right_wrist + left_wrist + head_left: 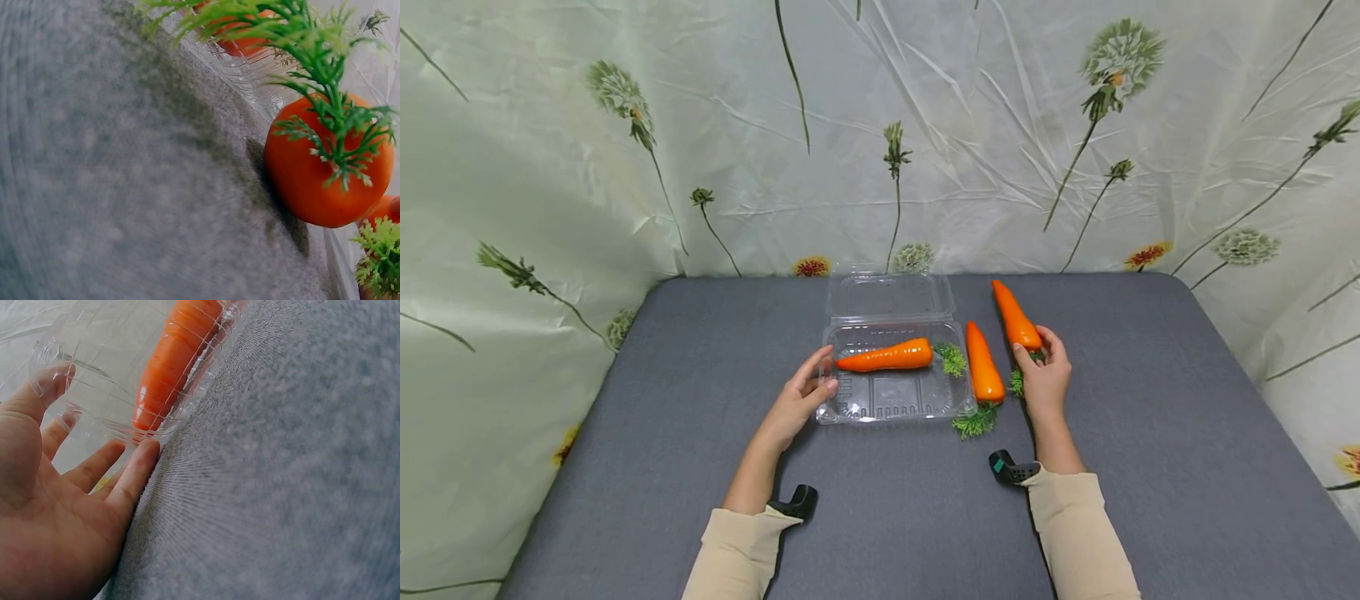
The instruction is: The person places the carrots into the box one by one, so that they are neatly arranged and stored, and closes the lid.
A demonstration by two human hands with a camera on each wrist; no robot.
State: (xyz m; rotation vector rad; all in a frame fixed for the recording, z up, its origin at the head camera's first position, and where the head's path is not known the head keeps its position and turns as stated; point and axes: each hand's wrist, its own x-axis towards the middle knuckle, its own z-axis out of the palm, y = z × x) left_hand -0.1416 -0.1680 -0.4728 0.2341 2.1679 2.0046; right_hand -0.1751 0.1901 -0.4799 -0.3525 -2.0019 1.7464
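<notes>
An opened clear plastic clamshell box lies on the table, with one orange carrot across its base. My left hand grips the box's left edge, thumb over the rim and fingers along the outside; the left wrist view shows this hand beside the carrot's tip. My right hand pinches a carrot by its thick, leafy end. Between that carrot and the box lies another carrot, its round end large in the right wrist view. The right hand is mostly hidden there.
The box's lid is folded back toward the far table edge. Green carrot leaves spread in front of the box's right corner. A grey cloth covers the table, and a floral curtain hangs behind it.
</notes>
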